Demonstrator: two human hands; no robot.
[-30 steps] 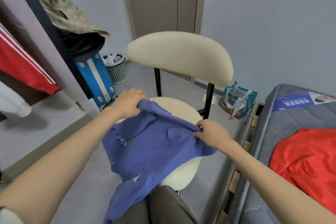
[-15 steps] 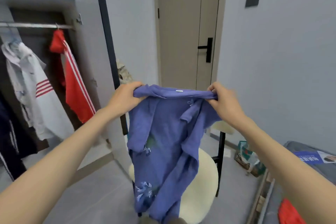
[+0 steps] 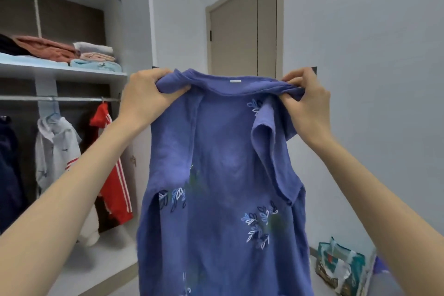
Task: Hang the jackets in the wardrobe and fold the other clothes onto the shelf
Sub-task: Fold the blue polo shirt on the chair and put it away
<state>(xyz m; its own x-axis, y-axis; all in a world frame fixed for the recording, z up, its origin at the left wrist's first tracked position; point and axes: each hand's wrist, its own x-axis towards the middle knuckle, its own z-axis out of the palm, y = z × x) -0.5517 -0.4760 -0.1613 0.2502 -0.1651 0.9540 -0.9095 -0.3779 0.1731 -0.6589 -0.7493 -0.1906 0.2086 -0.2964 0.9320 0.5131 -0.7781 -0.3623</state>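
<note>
I hold a blue shirt (image 3: 223, 175) with leaf embroidery up in front of me, hanging full length. My left hand (image 3: 146, 96) grips its left shoulder and my right hand (image 3: 307, 101) pinches its right shoulder by the collar. To the left stands the open wardrobe with a white shelf (image 3: 72, 72) carrying folded clothes (image 3: 93, 56). Below it, on the rail (image 3: 60, 98), hang a red jacket with white stripes (image 3: 113, 163), a grey-white jacket (image 3: 55, 149) and a dark garment (image 3: 9, 166).
A closed beige door (image 3: 242, 29) is straight ahead behind the shirt. A green patterned bag (image 3: 341, 269) sits on the floor at lower right by the grey wall. The wardrobe's floor panel (image 3: 96, 264) lies at lower left.
I lifted the shirt from the chair seat and raised it high, spreading it by the shoulders. My view tilted up, so the chair and the bed left the frame.
</note>
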